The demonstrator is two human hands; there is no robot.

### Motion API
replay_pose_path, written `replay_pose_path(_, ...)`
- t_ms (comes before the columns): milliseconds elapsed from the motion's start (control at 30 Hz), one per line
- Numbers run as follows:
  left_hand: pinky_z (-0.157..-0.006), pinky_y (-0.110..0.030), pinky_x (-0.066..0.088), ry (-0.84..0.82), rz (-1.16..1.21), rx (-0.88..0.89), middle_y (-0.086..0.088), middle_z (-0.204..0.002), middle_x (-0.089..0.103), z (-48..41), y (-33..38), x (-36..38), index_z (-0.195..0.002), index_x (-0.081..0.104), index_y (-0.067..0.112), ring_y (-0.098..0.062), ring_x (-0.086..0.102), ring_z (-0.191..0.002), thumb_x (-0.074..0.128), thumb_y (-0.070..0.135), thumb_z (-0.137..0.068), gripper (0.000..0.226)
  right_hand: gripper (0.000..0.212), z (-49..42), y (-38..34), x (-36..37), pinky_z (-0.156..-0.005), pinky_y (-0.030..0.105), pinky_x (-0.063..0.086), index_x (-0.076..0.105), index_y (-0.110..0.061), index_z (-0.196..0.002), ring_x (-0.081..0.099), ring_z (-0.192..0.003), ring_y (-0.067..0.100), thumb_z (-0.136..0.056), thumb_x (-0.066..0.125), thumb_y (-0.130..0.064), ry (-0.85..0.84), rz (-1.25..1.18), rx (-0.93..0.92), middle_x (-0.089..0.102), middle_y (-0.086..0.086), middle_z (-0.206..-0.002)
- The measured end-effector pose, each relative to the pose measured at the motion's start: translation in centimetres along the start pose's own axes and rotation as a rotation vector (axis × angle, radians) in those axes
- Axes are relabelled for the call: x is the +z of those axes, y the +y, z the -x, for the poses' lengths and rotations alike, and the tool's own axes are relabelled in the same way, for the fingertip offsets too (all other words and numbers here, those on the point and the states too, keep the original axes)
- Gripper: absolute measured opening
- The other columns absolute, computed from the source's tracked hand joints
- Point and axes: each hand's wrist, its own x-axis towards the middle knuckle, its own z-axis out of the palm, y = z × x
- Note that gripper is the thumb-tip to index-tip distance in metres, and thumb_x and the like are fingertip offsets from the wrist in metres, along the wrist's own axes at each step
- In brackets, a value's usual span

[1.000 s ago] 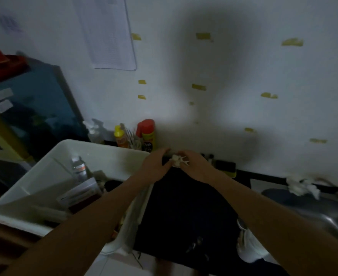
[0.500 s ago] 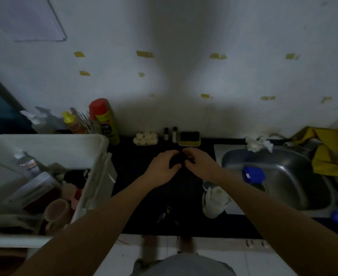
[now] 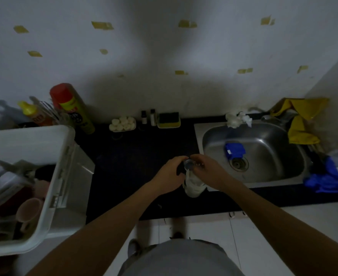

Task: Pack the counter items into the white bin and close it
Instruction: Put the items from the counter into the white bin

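My left hand (image 3: pixel 168 176) and my right hand (image 3: pixel 208 172) meet over the black counter (image 3: pixel 136 156) beside the sink. Their fingers curl round a small round clear item (image 3: pixel 189 164) held between them. Directly below it a white pouch (image 3: pixel 193 186) sits at the sink's near-left corner; I cannot tell whether the item touches it. The white bin (image 3: pixel 60 166) stands open on the left. It holds a pink cup (image 3: pixel 28 212), a bottle and other packed things.
Along the back wall stand a red-capped spray can (image 3: pixel 72 108), a yellow bottle (image 3: pixel 33 114), a tray of white rounds (image 3: pixel 122 123), two small bottles (image 3: pixel 148 117) and a sponge (image 3: pixel 168 119). The steel sink (image 3: pixel 263 166) holds a blue cloth (image 3: pixel 234 151). Yellow gloves (image 3: pixel 301 120) lie at right.
The view has tilted down and to the right. Both hands have come nearer, from the counter's back to just above the white pouch by the sink. A clear round item now shows between them.
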Motion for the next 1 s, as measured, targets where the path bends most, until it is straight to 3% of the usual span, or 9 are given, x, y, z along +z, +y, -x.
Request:
replay_pose_path(133,-0.106,-0.023,0.041,-0.111,0.123,0.031,0.002,-0.136,0.046,0.7,0.1,2.3,-0.142,0.037,0.018,-0.009,0.046,-0.127,0.058,0.002,-0.084,0.064,0.033,1.0,1.5,1.0,-0.092,0.023,0.043,0.058,-0.019,-0.129,0.059,-0.111,0.014,-0.097,0.051,-0.024,0.007,-0.069,0.018,0.061,0.001,-0.123)
replay_pose_path(300,-0.110,-0.025,0.035,-0.119,0.117,0.048,0.001,-0.146,0.036,0.7,0.5,3.8,-0.146,0.028,0.022,-0.010,0.038,-0.133,0.072,0.019,-0.079,0.081,0.025,1.5,1.8,1.4,-0.097,0.029,0.044,0.057,-0.023,-0.123,0.056,-0.108,0.013,-0.099,0.048,-0.022,0.035,-0.201,0.018,0.057,-0.001,-0.117)
replay_pose_path(400,-0.106,-0.028,0.042,-0.030,0.086,0.041,0.005,-0.141,0.043,0.0,0.7,5.0,-0.141,0.033,0.023,-0.009,0.046,-0.127,0.081,0.030,-0.072,0.085,0.024,1.4,2.4,1.9,-0.100,0.034,0.046,0.056,-0.026,-0.121,0.056,-0.112,0.013,-0.098,0.048,-0.026,0.043,-0.296,0.025,0.056,0.004,-0.124)
replay_pose_path(567,-0.091,-0.039,0.052,0.101,-0.203,0.010,0.003,-0.126,0.049,-1.1,1.3,6.3,-0.129,0.039,0.023,-0.017,0.057,-0.107,0.078,0.043,-0.069,0.075,0.033,1.2,2.9,1.9,-0.103,0.036,0.045,0.054,-0.023,-0.131,0.054,-0.120,0.016,-0.099,0.046,-0.019,-0.004,-0.429,0.089,0.055,0.003,-0.132)
replay_pose_path(667,-0.085,-0.030,0.050,0.089,-0.181,0.011,0.002,-0.122,0.050,-1.1,1.6,5.4,-0.126,0.045,0.021,-0.014,0.057,-0.101,0.078,0.040,-0.072,0.065,0.034,1.0,3.1,1.7,-0.105,0.034,0.044,0.052,-0.018,-0.134,0.054,-0.121,0.016,-0.100,0.047,-0.018,-0.023,-0.439,0.094,0.057,0.004,-0.132)
replay_pose_path(800,-0.079,-0.027,0.052,0.151,-0.047,-0.119,0.007,-0.110,0.056,-0.1,1.0,2.8,-0.115,0.050,0.024,-0.009,0.059,-0.095,0.082,0.042,-0.066,0.061,0.035,0.5,3.0,2.4,-0.109,0.042,0.042,0.055,-0.023,-0.132,0.055,-0.122,0.015,-0.099,0.047,-0.035,-0.048,-0.497,0.117,0.058,0.003,-0.134)
replay_pose_path(900,-0.074,-0.027,0.054,0.179,-0.005,-0.153,0.006,-0.102,0.059,0.5,0.4,0.6,-0.108,0.052,0.022,-0.009,0.061,-0.090,0.083,0.041,-0.063,0.058,0.029,0.1,1.9,3.0,-0.106,0.040,0.043,0.064,-0.035,-0.112,0.058,-0.115,0.014,-0.098,0.043,-0.049,-0.082,-0.523,0.159,0.062,0.002,-0.125)
replay_pose_path(1000,-0.070,-0.023,0.051,0.243,0.013,-0.161,0.006,-0.101,0.059,1.4,0.5,-1.9,-0.108,0.051,0.022,-0.008,0.060,-0.090,0.083,0.040,-0.065,0.056,0.037,-0.7,0.6,3.7,-0.104,0.038,0.044,0.066,-0.034,-0.107,0.060,-0.112,0.015,-0.095,0.042,-0.058,-0.116,-0.556,0.178,0.065,0.001,-0.118)
